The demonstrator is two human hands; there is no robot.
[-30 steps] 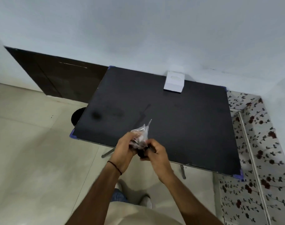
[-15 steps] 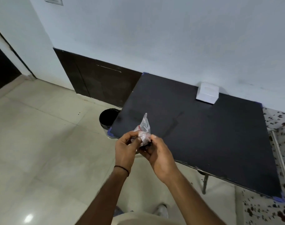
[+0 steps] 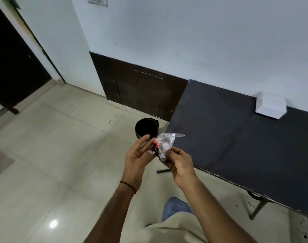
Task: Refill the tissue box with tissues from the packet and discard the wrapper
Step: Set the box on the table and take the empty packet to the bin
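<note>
A crumpled clear plastic wrapper (image 3: 164, 145) with red print is pinched in my right hand (image 3: 177, 163) at chest height. My left hand (image 3: 138, 155) is beside it with the fingers spread, its fingertips touching or nearly touching the wrapper's left side. The white tissue box (image 3: 270, 107) stands on the black table (image 3: 237, 137) against the far wall, well to the right of both hands. A black bin (image 3: 146, 127) stands on the floor by the table's left corner, just beyond my left hand.
Cream floor tiles (image 3: 53, 155) spread to the left. A dark wall panel (image 3: 141, 90) runs behind the bin, and a dark doorway (image 3: 12, 64) is at far left. The table's metal legs (image 3: 256, 207) show below its front edge.
The view has swung left, bringing the whole bin into sight. Both hands moved with the wrapper toward the bin. My left hand has opened its fingers while the right keeps its hold.
</note>
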